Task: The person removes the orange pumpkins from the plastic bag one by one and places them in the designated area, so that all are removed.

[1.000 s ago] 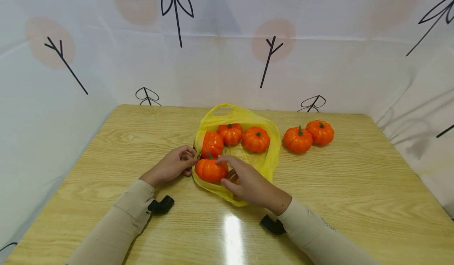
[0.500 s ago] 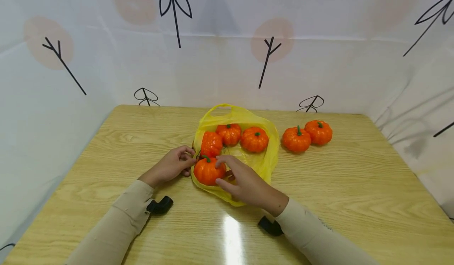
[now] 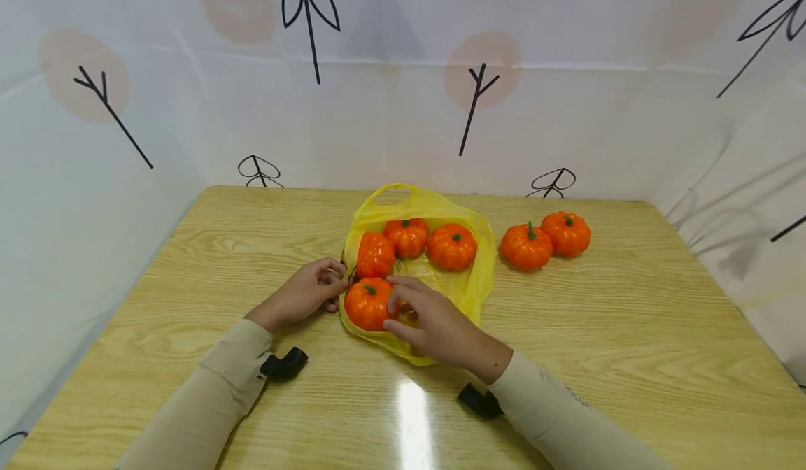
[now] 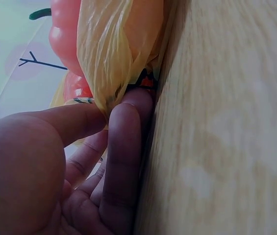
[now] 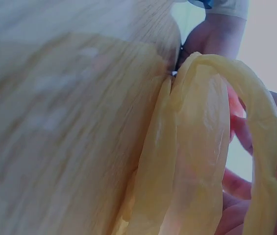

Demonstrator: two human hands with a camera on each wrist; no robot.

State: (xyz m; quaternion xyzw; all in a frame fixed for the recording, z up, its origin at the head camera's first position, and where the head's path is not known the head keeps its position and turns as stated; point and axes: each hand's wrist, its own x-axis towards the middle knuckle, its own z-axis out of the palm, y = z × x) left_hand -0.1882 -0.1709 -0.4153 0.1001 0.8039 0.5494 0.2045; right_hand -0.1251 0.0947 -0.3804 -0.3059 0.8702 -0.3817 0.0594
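Observation:
A yellow plastic bag (image 3: 483,267) lies with its mouth spread toward me, several glossy orange toy pumpkins inside. My left hand (image 3: 305,295) pinches the bag's left edge between thumb and fingertips; the left wrist view shows the film (image 4: 101,54) bunched there. The nearest pumpkin (image 3: 365,308), green stem up, sits at the bag's front left. Thumb and curled fingers of my right hand (image 3: 441,329) hold its right side, reaching in over the front edge. Behind it are a left pumpkin (image 3: 376,254), a back pumpkin (image 3: 406,238) and a right pumpkin (image 3: 452,247).
Right of the bag, two more pumpkins, one nearer (image 3: 526,247) and one farther (image 3: 567,234), stand side by side on the wooden table (image 3: 630,330). A patterned white cloth (image 3: 390,120) hangs behind the table. A bag handle loop (image 5: 263,112) arches beside my right hand.
The front pumpkin has turned so its stem faces more upward and toward me, and has settled slightly left. My right fingers have drawn toward its right side. My left hand stays put.

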